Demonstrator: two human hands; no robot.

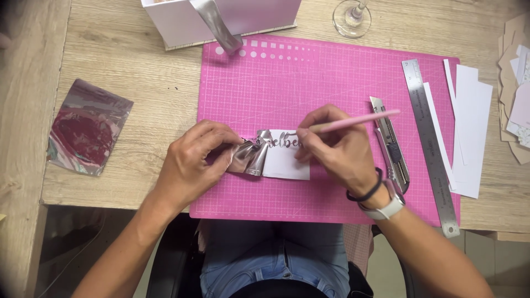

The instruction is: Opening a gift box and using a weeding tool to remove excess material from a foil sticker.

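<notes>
A small white card [287,163] with shiny silver lettering lies on the pink cutting mat [331,83]. My left hand [193,163] pinches a crumpled strip of silver foil [251,155] and holds it peeled up from the card's left end. My right hand [337,146] grips a thin pink pen-like tool [364,118] and rests on the card's right end, with the tool's tip near the lettering.
A utility knife [391,143] and a steel ruler [429,138] lie on the mat's right side. White paper strips [469,127] sit beyond, with card scraps [516,83] at the far right. A foil sheet [88,126] lies left. A white box [221,19] and a glass base [352,19] stand behind.
</notes>
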